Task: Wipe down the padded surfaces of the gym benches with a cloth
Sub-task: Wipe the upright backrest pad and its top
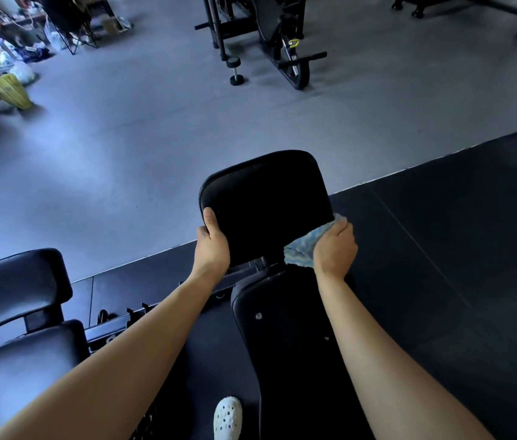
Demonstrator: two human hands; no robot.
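A black padded bench stands in front of me, with a seat pad (266, 198) farther away and a long back pad (289, 338) nearer. My left hand (212, 242) grips the seat pad's near left edge, thumb on top. My right hand (335, 247) holds a bunched blue cloth (305, 247) against the seat pad's near right edge. A second black bench (19, 287) stands at the lower left, untouched.
Black rubber mats lie under the benches and grey floor stretches beyond. A dumbbell (235, 71) and a black machine frame (285, 52) stand at the far centre. Bags and a yellow crate (11, 90) clutter the far left. My white shoe (227, 419) is beside the bench.
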